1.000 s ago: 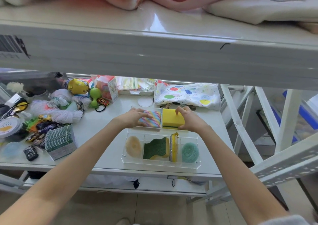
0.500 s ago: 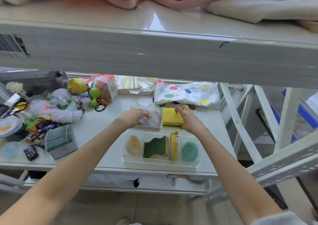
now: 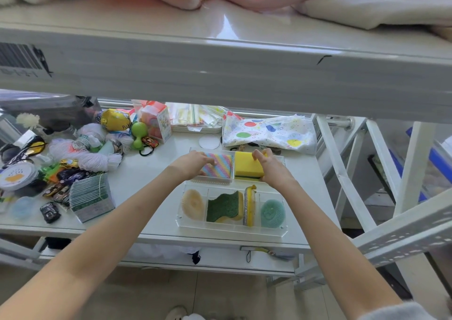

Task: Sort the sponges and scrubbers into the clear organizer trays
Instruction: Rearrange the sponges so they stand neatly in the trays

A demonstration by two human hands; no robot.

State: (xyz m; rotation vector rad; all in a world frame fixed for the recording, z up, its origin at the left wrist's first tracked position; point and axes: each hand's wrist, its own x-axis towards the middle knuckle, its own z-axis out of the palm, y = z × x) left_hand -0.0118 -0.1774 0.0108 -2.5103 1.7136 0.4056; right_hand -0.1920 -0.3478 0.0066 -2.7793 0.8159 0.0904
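Note:
Two clear organizer trays sit on the white shelf. In the far tray (image 3: 215,180) a rainbow-striped sponge (image 3: 220,166) lies on the left, and my left hand (image 3: 193,166) rests on its left edge. My right hand (image 3: 269,170) grips the yellow sponge (image 3: 247,166) in the compartment to the right. The near tray (image 3: 232,230) holds a tan round scrubber (image 3: 193,204), a wavy green-topped sponge (image 3: 225,207), a yellow sponge with a silver face standing on edge (image 3: 249,206) and a teal mesh scrubber (image 3: 272,213).
Clutter fills the shelf's left side: toy cars (image 3: 50,212), a bundled stack of green-edged packets (image 3: 91,198), white yarn (image 3: 85,155), a green rattle (image 3: 139,133). A dotted cloth (image 3: 269,133) lies behind the trays. An upper shelf (image 3: 220,75) overhangs. White frame bars (image 3: 347,173) stand at right.
My right hand has lowered the yellow sponge further into the far tray's right compartment and shifted its grip slightly. My left hand stays on the striped sponge.

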